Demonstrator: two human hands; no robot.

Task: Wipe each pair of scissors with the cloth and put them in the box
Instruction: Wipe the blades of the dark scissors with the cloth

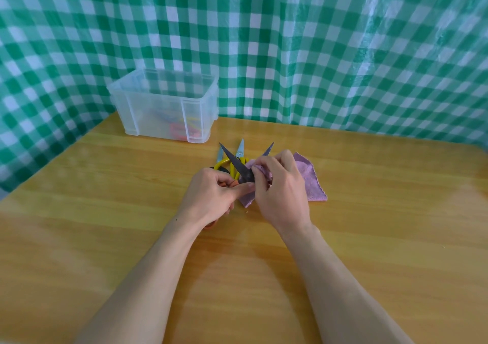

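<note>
Above the table (105, 211), the left hand (214, 193) grips the handles of the open dark scissors (239, 166) while the right hand (280, 187) pinches the purple cloth (309, 182) round one blade, best drawn pivot to tip, skin off the edge.

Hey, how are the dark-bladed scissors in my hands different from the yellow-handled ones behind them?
The dark-bladed scissors have near-black blades; the yellow-handled scissors have silvery ones. The dark-bladed pair is held in the left hand while the right hand pinches the purple cloth against it; the yellow-handled pair lies on the table. Both are open, tips toward the box.
</note>
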